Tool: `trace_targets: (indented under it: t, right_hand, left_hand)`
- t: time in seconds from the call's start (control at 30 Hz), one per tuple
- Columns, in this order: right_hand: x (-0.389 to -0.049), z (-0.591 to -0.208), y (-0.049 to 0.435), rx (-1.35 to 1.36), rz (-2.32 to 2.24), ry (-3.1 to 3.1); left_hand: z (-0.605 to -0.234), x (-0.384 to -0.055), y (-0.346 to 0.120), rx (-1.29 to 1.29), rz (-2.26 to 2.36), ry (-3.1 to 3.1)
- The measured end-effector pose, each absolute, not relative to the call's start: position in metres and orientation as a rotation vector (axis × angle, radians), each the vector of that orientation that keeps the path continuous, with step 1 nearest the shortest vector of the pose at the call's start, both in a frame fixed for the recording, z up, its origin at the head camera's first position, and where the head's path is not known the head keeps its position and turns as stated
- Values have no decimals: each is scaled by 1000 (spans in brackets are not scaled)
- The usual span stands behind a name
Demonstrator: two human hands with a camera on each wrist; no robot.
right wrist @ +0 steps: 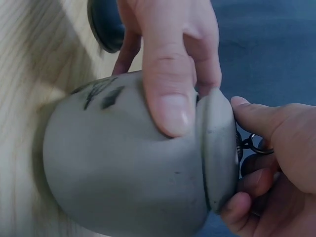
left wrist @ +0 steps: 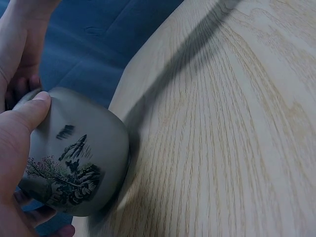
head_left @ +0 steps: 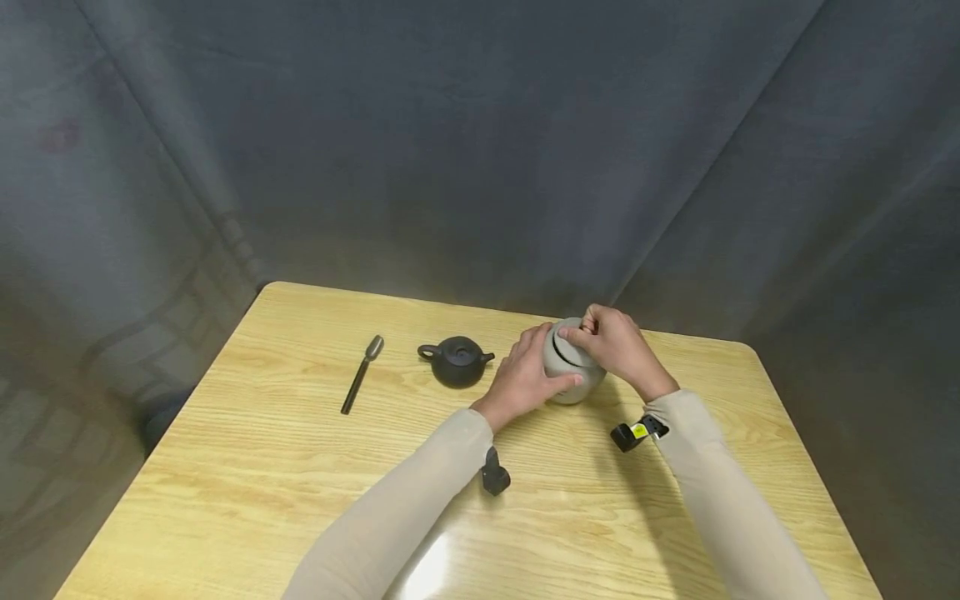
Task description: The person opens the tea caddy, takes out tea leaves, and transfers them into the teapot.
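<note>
A round grey ceramic jar (head_left: 576,388) stands near the table's back edge; its painted landscape shows in the left wrist view. My left hand (head_left: 523,375) grips the jar's side, thumb across its front. On top, the matching grey lid (right wrist: 219,148) sits slightly tilted, with a dark gap along part of its rim. My right hand (head_left: 618,346) pinches the lid at its centre, where a small dark metal ring (right wrist: 254,143) shows between the fingers. Left of the jar is a dark teapot (head_left: 458,363), its spout towards my left hand.
A small scoop (head_left: 362,373) with a dark handle and metallic head lies left of the teapot. The light wooden table (head_left: 285,467) has rounded back corners, and grey curtains (head_left: 450,167) hang behind and beside it. Each wrist carries a small black camera (head_left: 495,473).
</note>
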State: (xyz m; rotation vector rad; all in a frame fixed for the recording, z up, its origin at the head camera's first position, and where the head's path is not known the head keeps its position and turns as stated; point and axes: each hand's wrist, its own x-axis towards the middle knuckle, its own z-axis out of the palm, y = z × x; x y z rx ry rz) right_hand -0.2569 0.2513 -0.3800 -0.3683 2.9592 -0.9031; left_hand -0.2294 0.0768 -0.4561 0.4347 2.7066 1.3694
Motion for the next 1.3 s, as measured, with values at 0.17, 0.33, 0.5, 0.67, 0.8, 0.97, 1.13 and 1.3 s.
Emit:
trace_targets:
  t: [0.17, 0.33, 0.5, 0.67, 0.8, 0.97, 1.13, 1.3]
  right_hand:
    - [-259, -384, 250, -359, -906, 2935]
    - [-261, -385, 249, -357, -903, 2923]
    - [-263, -385, 248, -386, -889, 2900]
    - [-268, -382, 249, -395, -883, 2835]
    - [-270, -378, 251, -375, -892, 2777]
    - [-268, -377, 252, -353, -886, 2796]
    - [-259, -384, 250, -345, -878, 2876]
    - [-256, -391, 250, -375, -853, 2954]
  left_hand:
    - [-456, -229, 78, 434, 1365, 2707]
    - [-457, -230, 77, 429, 1350, 2716]
    - [-457, -231, 76, 426, 1363, 2704]
    - [-458, -232, 75, 425, 1369, 2691]
    - [-457, -232, 77, 438, 1366, 2687]
    - [-455, -231, 78, 444, 1371, 2692]
    - [-453, -229, 77, 449, 1364, 2690]
    - [-455, -228, 76, 451, 1366, 2681]
